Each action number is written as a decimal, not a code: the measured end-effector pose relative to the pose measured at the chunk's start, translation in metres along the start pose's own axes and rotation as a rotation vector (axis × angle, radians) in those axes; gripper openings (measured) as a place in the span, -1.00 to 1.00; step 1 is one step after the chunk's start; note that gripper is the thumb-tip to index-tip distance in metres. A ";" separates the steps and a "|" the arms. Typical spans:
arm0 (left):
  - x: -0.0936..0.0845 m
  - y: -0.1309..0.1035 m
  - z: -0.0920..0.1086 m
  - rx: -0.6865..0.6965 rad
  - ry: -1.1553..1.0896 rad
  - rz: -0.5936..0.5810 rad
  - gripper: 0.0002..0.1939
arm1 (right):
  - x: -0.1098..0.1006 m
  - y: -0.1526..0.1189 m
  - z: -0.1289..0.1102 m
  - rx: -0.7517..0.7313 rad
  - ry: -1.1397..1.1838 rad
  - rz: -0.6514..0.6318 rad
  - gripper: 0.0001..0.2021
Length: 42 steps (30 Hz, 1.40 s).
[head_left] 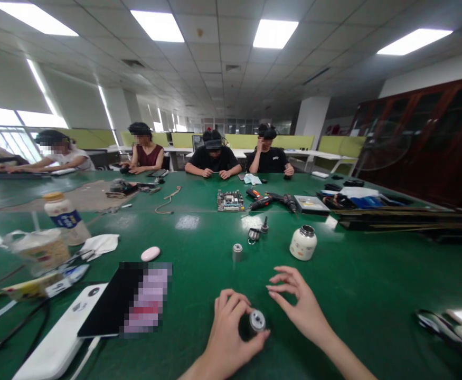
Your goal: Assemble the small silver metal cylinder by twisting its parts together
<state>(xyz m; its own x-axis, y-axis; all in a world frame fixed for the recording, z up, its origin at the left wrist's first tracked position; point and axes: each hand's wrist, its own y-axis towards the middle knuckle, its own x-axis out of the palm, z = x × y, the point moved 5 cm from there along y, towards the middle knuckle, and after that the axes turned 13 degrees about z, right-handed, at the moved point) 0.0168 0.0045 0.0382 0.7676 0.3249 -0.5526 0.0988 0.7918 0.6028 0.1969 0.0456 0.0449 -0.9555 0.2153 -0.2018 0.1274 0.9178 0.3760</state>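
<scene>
A: How would that metal cylinder (pixel 257 320) feel?

B: Probably a bit heavy for such a little thing. It looks hard all over, so a squeeze should not squash it or bend it.

A: Could it slip?

B: Maybe. The side looks smooth and round, so it might turn or slide if the pinch is too weak. It does not look easy to break, but a drop could dent the edge.

A: Where is the best place to take hold of it?

B: Round the side, with the thumb across from the fingers. That leaves the top free. The left hand (pixel 233 330) has it much like that now, with the thumb and fingers closed round it.

A: What about the right hand (pixel 298 295)?

B: It is near, with its thumb and fingers spread apart. Nothing can be seen in it.

A: And where is the cylinder?

B: At the near side of the green table (pixel 199 243), between the two hands. It is hard to tell if its bottom touches the table.

A: What does it look like?

B: Short, round and silver-grey. The top faces up, with a pale ring and small dark spots, maybe holes. The side looks darker, and fingers hide some of it. A second cylinder (pixel 237 252), silvery too, stands upright farther off, left of the cream jar (pixel 303 244).
</scene>
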 end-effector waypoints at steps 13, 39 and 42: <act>0.001 0.001 0.003 0.026 -0.003 0.022 -0.80 | 0.027 -0.030 -0.034 0.010 -0.023 -0.196 -0.64; -0.012 0.005 -0.044 -0.218 0.405 0.296 -0.88 | 0.027 -0.025 0.036 0.190 0.121 0.011 -0.67; -0.009 0.006 -0.047 -0.232 0.431 0.247 -0.90 | 0.027 -0.025 0.038 0.189 0.112 0.008 -0.65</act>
<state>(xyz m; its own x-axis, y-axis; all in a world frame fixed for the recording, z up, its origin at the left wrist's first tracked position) -0.0192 0.0301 0.0199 0.4168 0.6594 -0.6257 -0.2310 0.7425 0.6287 0.1776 0.0407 -0.0042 -0.9764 0.1942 -0.0941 0.1727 0.9648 0.1985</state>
